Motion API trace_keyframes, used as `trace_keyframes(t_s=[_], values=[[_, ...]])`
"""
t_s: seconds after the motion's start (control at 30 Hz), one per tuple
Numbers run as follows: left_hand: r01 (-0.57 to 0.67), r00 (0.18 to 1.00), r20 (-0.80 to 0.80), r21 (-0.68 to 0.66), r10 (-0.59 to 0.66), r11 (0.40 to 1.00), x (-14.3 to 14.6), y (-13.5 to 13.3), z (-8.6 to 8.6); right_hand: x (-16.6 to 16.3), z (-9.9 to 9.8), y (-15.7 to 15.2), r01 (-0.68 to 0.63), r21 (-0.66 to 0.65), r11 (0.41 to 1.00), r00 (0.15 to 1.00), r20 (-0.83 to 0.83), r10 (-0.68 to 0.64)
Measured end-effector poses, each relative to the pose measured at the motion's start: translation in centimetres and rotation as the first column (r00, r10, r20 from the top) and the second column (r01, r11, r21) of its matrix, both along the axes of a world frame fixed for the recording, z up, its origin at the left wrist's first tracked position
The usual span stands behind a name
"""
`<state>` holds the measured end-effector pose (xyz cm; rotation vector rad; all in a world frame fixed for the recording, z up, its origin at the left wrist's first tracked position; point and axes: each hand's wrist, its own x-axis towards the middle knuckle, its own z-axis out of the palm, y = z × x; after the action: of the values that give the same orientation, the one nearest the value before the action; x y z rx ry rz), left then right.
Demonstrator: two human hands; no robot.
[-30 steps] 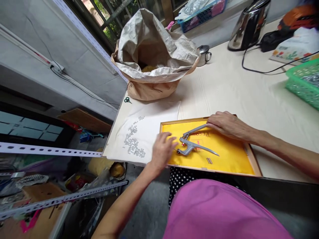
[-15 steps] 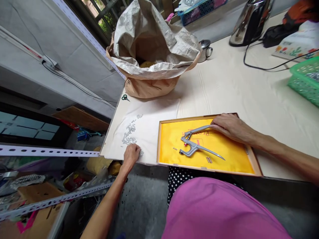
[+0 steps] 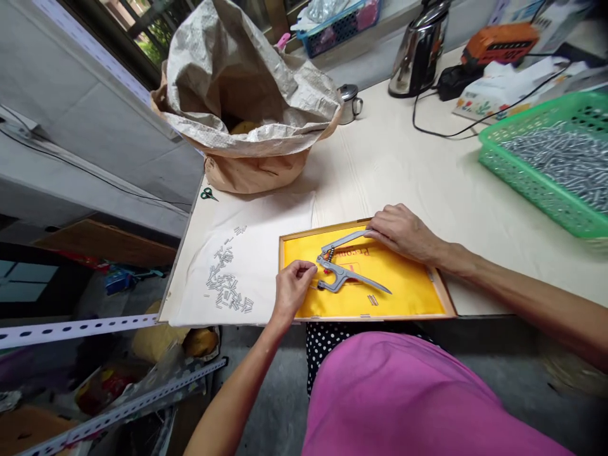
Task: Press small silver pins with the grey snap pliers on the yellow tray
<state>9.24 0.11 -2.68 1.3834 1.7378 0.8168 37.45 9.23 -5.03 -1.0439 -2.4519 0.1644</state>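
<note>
Steel bits, small and silvery, lie scattered in a loose heap [image 3: 227, 292] on a white cloth [image 3: 259, 234] at the left end of the table [image 3: 427, 171], with a tiny pair of green scissors [image 3: 208, 194] near the far corner and a big crumpled sack [image 3: 247, 101] behind. Just right of the heap, the left hand [image 3: 291, 289] sits at the left edge of a wooden tray [image 3: 449, 304] lined with yellow cloth [image 3: 408, 285]; its fingertips are pinched together close by the head of the pliers [image 3: 342, 269], though whether they hold a small piece cannot be told. Those grey metal pliers lie in the tray with their handles spread apart. The right hand [image 3: 403, 231] rests with curled fingers on the upper handle, the lower handle lying free on the yellow cloth. Farther right stand a small metal cup [image 3: 350, 102], a shiny kettle [image 3: 418, 47] with a black cord [image 3: 456, 130], and a green basket [image 3: 522, 183] full of the same silvery pieces.
</note>
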Motion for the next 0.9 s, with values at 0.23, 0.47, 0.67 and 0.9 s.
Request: trace_keyframes(t_s=[0.23, 0.47, 0.67, 0.9], values=[[0.016, 1.000, -0.001, -0.082, -0.016, 0.997, 0.9, -0.1, -1.1, 0.1, 0.4, 0.4, -0.016, 0.023, 1.000, 1.000, 0.021, 0.015], [0.017, 0.998, -0.055, -0.106, -0.023, 0.994, 1.3, -0.2, -1.0, 0.0, 0.1, 0.7, -0.019, 0.018, 1.000, 1.000, 0.015, 0.018], [0.091, 0.974, -0.202, -0.078, -0.105, 0.993, 1.3, -0.3, -0.9, -0.1, -0.4, 1.0, -0.017, 0.042, 0.999, 1.000, -0.008, 0.018], [0.153, 0.951, -0.261, -0.063, -0.164, 0.986, 1.4, -0.4, -0.7, -0.4, -0.8, 1.2, -0.013, 0.052, 0.999, 1.000, -0.027, 0.014]])
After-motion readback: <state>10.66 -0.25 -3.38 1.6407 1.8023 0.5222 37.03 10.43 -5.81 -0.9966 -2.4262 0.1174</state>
